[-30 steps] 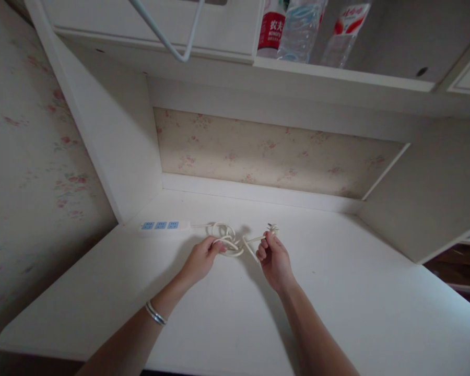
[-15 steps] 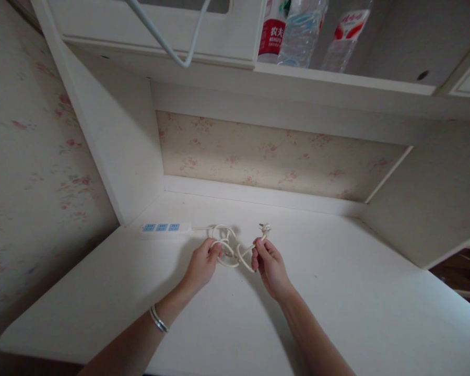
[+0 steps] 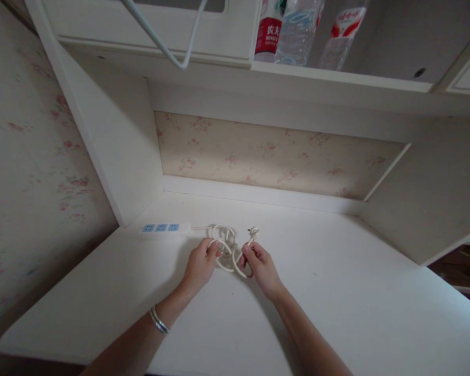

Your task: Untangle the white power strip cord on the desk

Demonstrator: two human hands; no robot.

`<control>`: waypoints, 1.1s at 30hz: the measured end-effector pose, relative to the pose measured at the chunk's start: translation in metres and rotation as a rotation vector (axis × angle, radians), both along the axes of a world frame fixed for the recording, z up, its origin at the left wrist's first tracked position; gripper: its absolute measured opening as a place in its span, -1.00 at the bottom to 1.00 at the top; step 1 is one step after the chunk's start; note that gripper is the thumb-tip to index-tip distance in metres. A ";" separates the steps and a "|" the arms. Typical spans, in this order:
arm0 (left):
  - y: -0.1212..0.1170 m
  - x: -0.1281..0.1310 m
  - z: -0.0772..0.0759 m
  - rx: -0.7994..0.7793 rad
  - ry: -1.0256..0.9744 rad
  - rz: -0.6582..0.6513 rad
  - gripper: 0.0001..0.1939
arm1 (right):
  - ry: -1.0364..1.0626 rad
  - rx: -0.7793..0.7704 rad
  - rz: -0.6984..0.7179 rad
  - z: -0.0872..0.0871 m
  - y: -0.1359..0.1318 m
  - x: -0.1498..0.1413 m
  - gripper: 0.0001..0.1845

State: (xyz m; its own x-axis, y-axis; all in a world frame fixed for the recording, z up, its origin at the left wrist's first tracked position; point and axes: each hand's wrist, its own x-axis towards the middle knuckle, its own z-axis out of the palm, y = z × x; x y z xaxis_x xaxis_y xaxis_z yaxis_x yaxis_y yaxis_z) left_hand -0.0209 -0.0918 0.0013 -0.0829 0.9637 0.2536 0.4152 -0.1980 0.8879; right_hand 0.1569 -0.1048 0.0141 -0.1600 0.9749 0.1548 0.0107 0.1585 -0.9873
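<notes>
A white power strip (image 3: pixel 165 229) with blue socket faces lies on the white desk, left of my hands. From its right end runs a white power cord (image 3: pixel 223 228), looped in a loose tangle between my hands. My left hand (image 3: pixel 202 261), with bangles at the wrist, pinches a loop of the cord. My right hand (image 3: pixel 259 266) is closed on the cord just below the plug (image 3: pixel 254 232), whose prongs point left. Part of the cord curves in front of the right fingers. Where the loops cross, I cannot tell how they are wound.
The desk (image 3: pixel 203 324) is backed by a low ledge and flanked by side panels. Overhead, a shelf (image 3: pixel 344 77) holds plastic bottles (image 3: pixel 297 36). A pale bent bar (image 3: pixel 180 62) hangs down at the upper left. Floral wallpaper (image 3: pixel 70 188) covers the left wall.
My right hand has moved left with the plug and cord, closer to my left hand. The right loop has shifted left and lower. My left hand stays nearly in place.
</notes>
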 end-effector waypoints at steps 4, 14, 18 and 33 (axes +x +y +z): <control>0.007 -0.006 -0.003 -0.033 -0.140 0.088 -0.59 | -0.139 -0.015 0.104 -0.011 -0.003 -0.005 -0.68; 0.012 -0.007 -0.010 -0.086 -0.231 0.022 -0.60 | -0.060 0.060 -0.069 -0.014 0.006 -0.003 -0.63; 0.003 -0.008 -0.003 0.166 0.106 -0.010 -0.68 | -0.010 0.044 -0.141 -0.012 0.007 -0.001 -0.65; -0.028 0.005 0.020 0.456 0.830 -0.356 -0.87 | 0.176 -0.071 -0.230 -0.006 0.006 -0.001 -0.60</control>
State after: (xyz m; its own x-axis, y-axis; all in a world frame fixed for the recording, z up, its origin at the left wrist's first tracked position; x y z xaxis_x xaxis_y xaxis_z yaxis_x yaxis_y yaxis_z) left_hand -0.0155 -0.1194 0.0210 0.5605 0.6947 0.4508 0.7179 -0.6789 0.1536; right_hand 0.1557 -0.0992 0.0085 0.0897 0.9919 0.0903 -0.1337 0.1019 -0.9858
